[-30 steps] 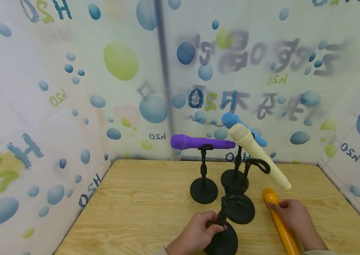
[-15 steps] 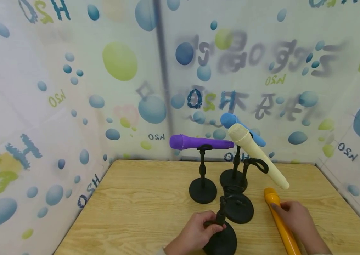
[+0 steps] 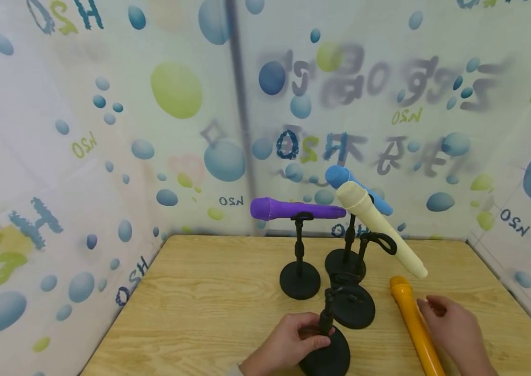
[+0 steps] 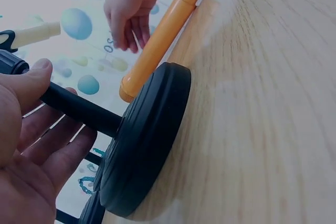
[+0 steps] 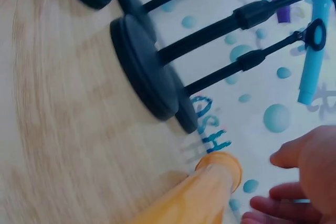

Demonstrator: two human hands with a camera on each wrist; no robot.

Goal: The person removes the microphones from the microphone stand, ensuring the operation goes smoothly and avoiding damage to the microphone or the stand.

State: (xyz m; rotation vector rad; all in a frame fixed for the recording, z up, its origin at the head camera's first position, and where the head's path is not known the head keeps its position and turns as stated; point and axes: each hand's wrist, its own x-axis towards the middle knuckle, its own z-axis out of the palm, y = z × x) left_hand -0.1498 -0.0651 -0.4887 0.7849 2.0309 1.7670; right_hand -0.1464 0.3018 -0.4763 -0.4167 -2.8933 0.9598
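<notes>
My left hand [image 3: 289,342] is around the short pole of a black microphone stand [image 3: 327,357] at the table's front. In the left wrist view, thumb and fingers lie on either side of that pole, above its round base [image 4: 152,140]. An orange microphone [image 3: 413,324] lies on the table to the right. My right hand [image 3: 456,326] is beside it, fingers loosely bent and holding nothing. A gap shows between the right hand [image 5: 310,182] and the orange microphone [image 5: 210,187] in the right wrist view.
Behind stand a purple microphone [image 3: 289,210], a blue one [image 3: 338,177] and a cream one [image 3: 383,224], each on a black stand. The cream one's stand base [image 3: 355,308] is close to the front stand. Patterned curtain [image 3: 176,156] encloses the wooden table [image 3: 209,292].
My right hand has let go of the orange microphone and moved slightly to its right. The left hand stays at the front stand, its fingers shifting only a little.
</notes>
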